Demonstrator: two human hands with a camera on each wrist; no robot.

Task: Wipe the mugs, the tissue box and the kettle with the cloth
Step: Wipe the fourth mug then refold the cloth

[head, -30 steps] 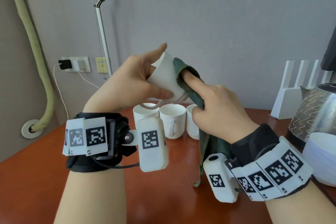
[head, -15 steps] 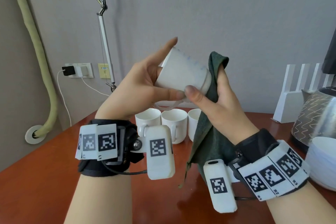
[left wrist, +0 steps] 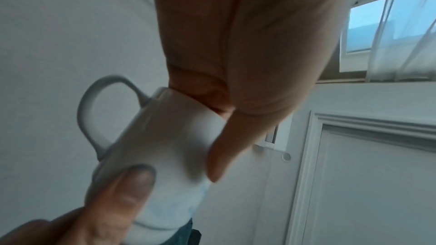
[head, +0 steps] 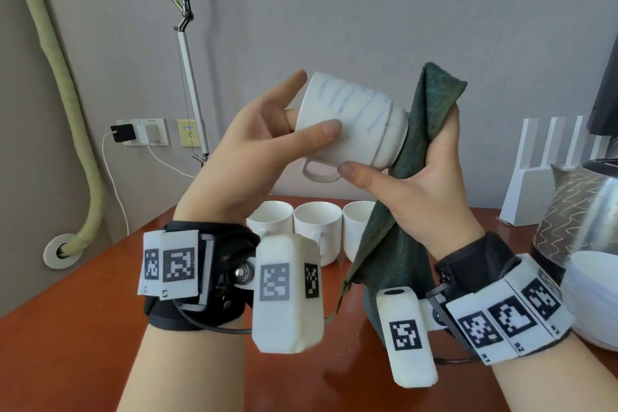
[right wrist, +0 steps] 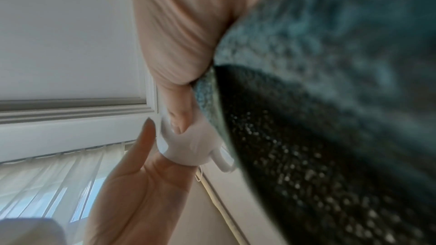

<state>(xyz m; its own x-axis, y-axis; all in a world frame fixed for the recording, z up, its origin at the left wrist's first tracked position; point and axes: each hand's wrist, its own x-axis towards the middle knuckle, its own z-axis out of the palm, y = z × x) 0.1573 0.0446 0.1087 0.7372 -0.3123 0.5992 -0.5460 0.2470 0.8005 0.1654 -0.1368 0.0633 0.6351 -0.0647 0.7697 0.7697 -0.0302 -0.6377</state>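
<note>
The left hand holds a white mug in the air, above the bench. Its grip is pinching the mug at the rim: the thumb lies on the outside wall and some fingers go inside the opening, while one finger is stretched out straight above the rim. The mug lies on its side, the opening toward the left hand, the bottom toward the right, the handle pointing down. Thin blue lines run on its upper wall.

The right hand holds a dark green cloth against the bottom of the mug. Its grip is closed around the cloth, which passes between the palm and the fingers; the thumb reaches under the mug, just beside the handle. The upper corner of the cloth stands above the mug, and the rest hangs down from the hand toward the bench. In the right wrist view the cloth fills most of the picture and is blurred.

Below the held mug, three more white mugs stand upright in a row on the bench, close together; the cloth hides part of the right one. To the right of the held mug, the metal kettle with a wavy pattern stands on the bench, and a white round thing is in front of it. Behind the kettle a white rack stands at the wall. To the left of the held mug, a wall socket with plugs, and a thick pale green hose on the wall.
</note>
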